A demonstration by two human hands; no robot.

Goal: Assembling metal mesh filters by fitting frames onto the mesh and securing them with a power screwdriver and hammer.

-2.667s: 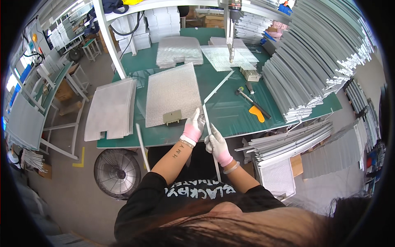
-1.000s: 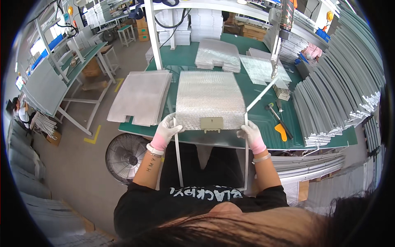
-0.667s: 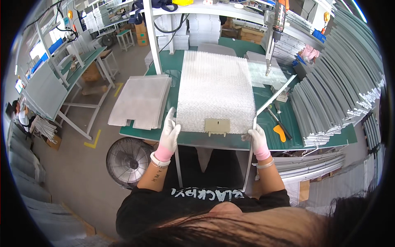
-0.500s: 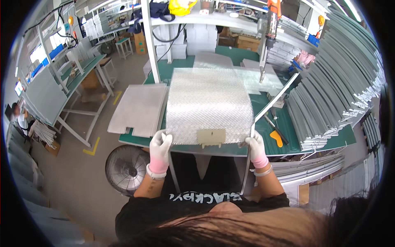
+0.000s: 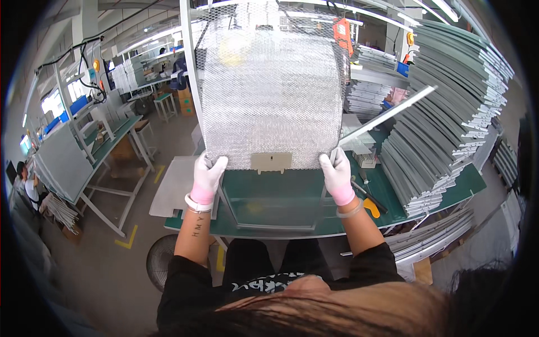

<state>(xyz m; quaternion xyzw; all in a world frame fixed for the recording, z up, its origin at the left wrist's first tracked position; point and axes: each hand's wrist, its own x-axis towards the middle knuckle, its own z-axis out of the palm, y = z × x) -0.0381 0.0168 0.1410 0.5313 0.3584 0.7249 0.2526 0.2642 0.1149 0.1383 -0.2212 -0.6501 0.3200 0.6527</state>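
Note:
A silvery expanded-metal mesh sheet (image 5: 272, 106) stands raised in front of me, its near edge between my hands. My left hand (image 5: 208, 171), in a white glove with a pink cuff, pinches the sheet's near left corner. At the near right corner, my gloved right hand (image 5: 337, 174) is closed on the sheet too. A beige plate with small tabs (image 5: 271, 162) sits at the middle of the near edge. Below hangs a thin metal frame (image 5: 275, 227), its sides running up to my hands. From beside my right hand a metal bar (image 5: 393, 113) slants up to the right; whether I grip it is unclear.
Tall stacks of grey metal panels (image 5: 443, 123) stand on the green table (image 5: 471, 185) at right. An orange-handled tool (image 5: 370, 208) lies near them. Flat sheets (image 5: 171, 182) rest at left, above a floor fan (image 5: 160, 261). An orange power tool (image 5: 342, 36) hangs beyond the mesh.
Both my hands have moved up and away from me with the mesh sheet, tilting it more upright. The frame below now shows over the table, and the slanted bar has swung outward to the right.

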